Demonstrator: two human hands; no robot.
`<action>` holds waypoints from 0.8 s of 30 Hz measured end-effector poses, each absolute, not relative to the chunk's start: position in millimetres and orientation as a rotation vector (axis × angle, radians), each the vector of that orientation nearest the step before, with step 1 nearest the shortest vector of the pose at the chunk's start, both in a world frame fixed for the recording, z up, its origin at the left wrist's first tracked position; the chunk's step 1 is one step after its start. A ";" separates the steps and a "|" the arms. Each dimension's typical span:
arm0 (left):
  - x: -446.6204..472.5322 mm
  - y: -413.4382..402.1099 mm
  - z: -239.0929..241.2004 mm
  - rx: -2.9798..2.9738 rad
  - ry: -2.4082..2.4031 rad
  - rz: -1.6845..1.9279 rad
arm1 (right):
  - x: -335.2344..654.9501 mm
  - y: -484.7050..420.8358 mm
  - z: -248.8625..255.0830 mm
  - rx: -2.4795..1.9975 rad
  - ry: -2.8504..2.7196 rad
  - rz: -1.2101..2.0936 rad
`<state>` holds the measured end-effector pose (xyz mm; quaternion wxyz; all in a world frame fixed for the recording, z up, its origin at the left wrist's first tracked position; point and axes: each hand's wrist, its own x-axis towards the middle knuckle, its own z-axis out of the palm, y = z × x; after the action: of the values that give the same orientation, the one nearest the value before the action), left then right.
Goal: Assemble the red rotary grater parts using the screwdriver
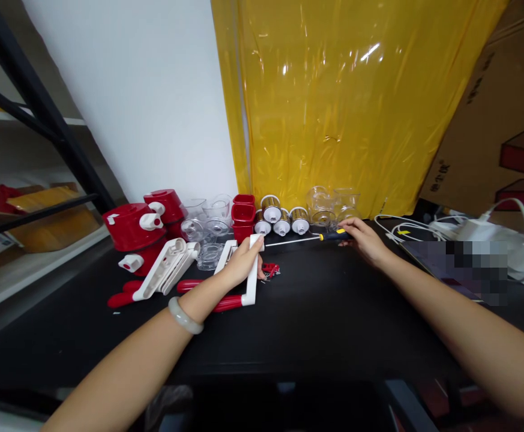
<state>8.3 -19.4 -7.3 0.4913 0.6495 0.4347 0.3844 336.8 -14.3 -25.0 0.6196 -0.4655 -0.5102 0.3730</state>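
Note:
My left hand (242,262) is closed round a white plastic crank handle with a red grip (249,285), which rests on the black table (316,312). A pale bangle sits on that wrist. My right hand (364,238) lies over the blue and yellow handle of a screwdriver (304,239), fingers curled on it; its thin shaft points left along the table. A small red piece (271,269) lies just right of my left hand.
Red housings (133,225), white cranks (165,270), clear plastic cups (210,219), metal drums (282,219) and clear domes (331,207) line the back. Yellow plastic sheet (347,102) hangs behind. White cables and a charger (473,231) lie right; cardboard boxes stand beyond.

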 end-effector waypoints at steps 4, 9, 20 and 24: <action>8.8 -20.8 -5.5 1.577 1.069 0.923 | 334.6 -16.7 -22.2 -1.029 -1.138 0.889; 9.0 -21.0 -5.5 1.567 1.074 0.926 | 332.7 -20.1 -20.1 -0.986 -1.146 0.911; 8.6 -20.3 -5.0 1.564 1.064 0.941 | 338.3 -18.0 -22.7 -1.231 -1.387 0.679; 8.8 -19.9 -5.5 1.554 1.062 0.945 | 337.2 -18.7 -22.6 -1.260 -1.333 0.667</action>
<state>8.8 -19.9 -5.5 0.4950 0.6411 0.4381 0.3899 337.2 -18.7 -22.6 0.5605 -0.5346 -0.5656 0.2832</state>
